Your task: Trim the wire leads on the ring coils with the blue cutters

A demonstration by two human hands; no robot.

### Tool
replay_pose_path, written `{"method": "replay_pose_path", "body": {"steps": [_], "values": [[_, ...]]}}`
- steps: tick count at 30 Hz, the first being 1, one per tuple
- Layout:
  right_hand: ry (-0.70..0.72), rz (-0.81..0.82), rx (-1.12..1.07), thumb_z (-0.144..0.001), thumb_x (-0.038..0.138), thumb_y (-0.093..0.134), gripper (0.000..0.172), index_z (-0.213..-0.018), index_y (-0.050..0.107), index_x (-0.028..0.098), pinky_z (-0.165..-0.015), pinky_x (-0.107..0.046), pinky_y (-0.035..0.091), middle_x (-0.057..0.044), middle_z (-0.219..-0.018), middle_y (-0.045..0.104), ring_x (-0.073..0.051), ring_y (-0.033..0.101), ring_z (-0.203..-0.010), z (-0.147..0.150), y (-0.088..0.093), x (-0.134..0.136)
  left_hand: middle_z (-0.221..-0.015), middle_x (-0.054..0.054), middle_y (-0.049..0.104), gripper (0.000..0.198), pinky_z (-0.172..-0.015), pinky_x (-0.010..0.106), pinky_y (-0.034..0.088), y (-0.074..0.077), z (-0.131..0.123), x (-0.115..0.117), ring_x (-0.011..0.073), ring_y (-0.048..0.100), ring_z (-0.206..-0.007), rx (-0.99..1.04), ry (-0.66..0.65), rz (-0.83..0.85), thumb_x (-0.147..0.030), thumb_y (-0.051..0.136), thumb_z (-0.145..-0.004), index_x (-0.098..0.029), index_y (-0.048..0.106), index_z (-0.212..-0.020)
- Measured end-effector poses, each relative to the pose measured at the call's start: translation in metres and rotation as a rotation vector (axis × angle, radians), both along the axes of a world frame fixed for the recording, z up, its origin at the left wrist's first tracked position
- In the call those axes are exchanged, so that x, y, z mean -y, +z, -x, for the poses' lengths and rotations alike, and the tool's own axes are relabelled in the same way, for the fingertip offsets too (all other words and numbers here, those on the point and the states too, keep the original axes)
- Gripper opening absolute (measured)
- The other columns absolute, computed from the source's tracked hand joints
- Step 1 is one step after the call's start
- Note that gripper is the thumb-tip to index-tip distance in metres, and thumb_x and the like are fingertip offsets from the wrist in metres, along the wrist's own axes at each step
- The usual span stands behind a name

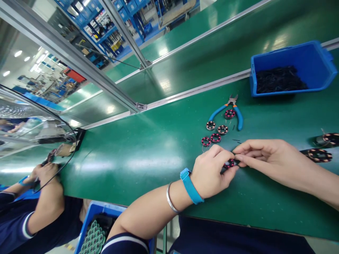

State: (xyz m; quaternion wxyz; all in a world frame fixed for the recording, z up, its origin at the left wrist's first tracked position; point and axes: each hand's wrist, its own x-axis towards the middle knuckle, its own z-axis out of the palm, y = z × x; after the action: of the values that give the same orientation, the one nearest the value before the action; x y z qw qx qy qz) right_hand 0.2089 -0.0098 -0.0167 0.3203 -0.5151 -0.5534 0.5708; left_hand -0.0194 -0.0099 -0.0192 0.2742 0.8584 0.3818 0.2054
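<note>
My left hand [213,173], with a blue wrist strap and a metal bangle, is closed around a small ring-shaped coil part [229,163] with pink windings, just above the green table [148,155]. My right hand [261,155] pinches the same part from the right with thumb and fingertips; whether it also grips a thin black piece I cannot tell. Several finished-looking coil rings [215,132] lie in a loose group just beyond my hands. Blue-handled pliers [230,109] rest behind them, with one ring between the handles.
A blue bin [317,56] of thin black pieces stands at the back right. Larger dark coil parts [321,148] lie at the right edge. A co-worker's hands [43,173] work at the left. A blue crate [91,215] sits below the table's front edge.
</note>
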Motion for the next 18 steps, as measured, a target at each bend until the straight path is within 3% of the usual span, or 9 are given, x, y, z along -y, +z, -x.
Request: {"method": "replay_pose_path", "body": {"steps": [6, 13, 18], "values": [[0.052, -0.052, 0.042, -0.076, 0.100, 0.084, 0.070, -0.083, 0.091, 0.031, -0.070, -0.042, 0.071, -0.007, -0.082, 0.088, -0.030, 0.082, -0.073, -0.0003, 0.0001, 0.0030, -0.109, 0.008, 0.077, 0.018, -0.091, 0.037, 0.073, 0.0004, 0.0012, 0.0001, 0.0226, 0.077, -0.097, 0.038, 0.009, 0.002, -0.038, 0.074, -0.107, -0.021, 0.071, -0.113], [0.106, -0.221, 0.147, -0.090, 0.092, 0.075, 0.060, -0.086, 0.094, 0.036, -0.063, -0.043, 0.066, -0.007, -0.083, 0.088, -0.030, 0.081, -0.069, -0.0047, 0.0040, 0.0017, -0.107, 0.007, 0.077, 0.016, -0.090, 0.038, 0.073, 0.0000, 0.0008, -0.0011, 0.0227, 0.076, -0.096, 0.035, 0.013, 0.022, -0.034, 0.076, -0.103, -0.023, 0.067, -0.110], [0.088, -0.184, 0.172, -0.089, 0.090, 0.077, 0.057, -0.082, 0.091, 0.035, -0.064, -0.044, 0.067, -0.005, -0.079, 0.088, -0.032, 0.084, -0.068, -0.0059, 0.0001, 0.0024, -0.108, 0.007, 0.076, 0.016, -0.090, 0.036, 0.071, -0.0017, 0.0013, -0.0016, 0.0223, 0.076, -0.096, 0.030, -0.014, 0.026, -0.030, 0.076, -0.101, -0.022, 0.066, -0.111]]}}
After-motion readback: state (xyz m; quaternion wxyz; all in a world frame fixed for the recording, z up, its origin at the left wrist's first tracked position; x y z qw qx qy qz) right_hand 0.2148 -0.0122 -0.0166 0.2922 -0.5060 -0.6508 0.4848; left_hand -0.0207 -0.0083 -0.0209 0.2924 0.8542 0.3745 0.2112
